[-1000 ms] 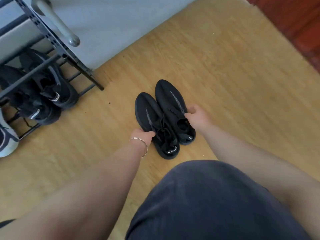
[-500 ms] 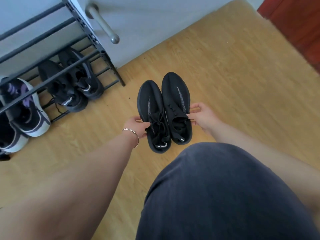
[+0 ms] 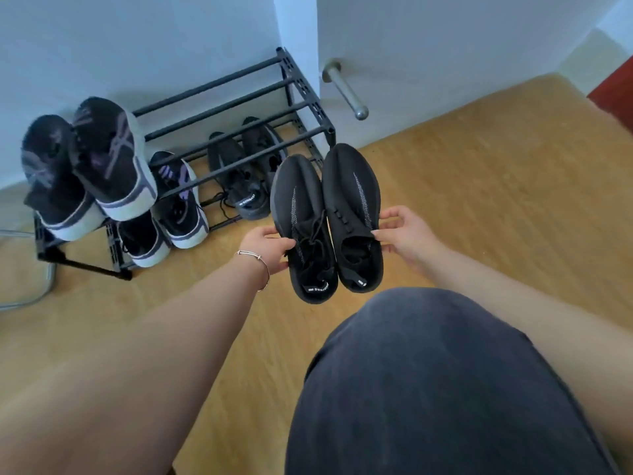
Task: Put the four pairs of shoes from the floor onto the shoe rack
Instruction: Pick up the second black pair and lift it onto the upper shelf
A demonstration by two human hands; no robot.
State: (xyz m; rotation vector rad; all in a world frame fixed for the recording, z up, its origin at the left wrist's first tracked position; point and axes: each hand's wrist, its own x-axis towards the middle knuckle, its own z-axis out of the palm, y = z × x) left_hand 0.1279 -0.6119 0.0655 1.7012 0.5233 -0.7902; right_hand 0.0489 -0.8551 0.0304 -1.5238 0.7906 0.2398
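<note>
I hold a pair of black knit shoes in the air in front of the rack's right end, side by side with toes pointing away. My left hand [image 3: 270,248] grips the left black shoe [image 3: 301,214] at its side, and my right hand [image 3: 404,234] pinches the collar of the right black shoe [image 3: 352,200]. The dark metal shoe rack [image 3: 239,108] stands against the wall. Its top tier carries a black-and-purple pair with white soles [image 3: 85,166] at the left. On the bottom tier sit a second purple-and-white pair [image 3: 178,207] and a black pair [image 3: 246,173].
A white door with a metal lever handle [image 3: 346,90] stands just right of the rack. The floor is light wood [image 3: 496,186]. My dark-clothed knee [image 3: 428,389] fills the lower middle. A grey cable [image 3: 30,296] lies on the floor at the left edge.
The black pair has been lifted off the floor and carried up toward the rack. The view has swung left, and more of the rack shows.
</note>
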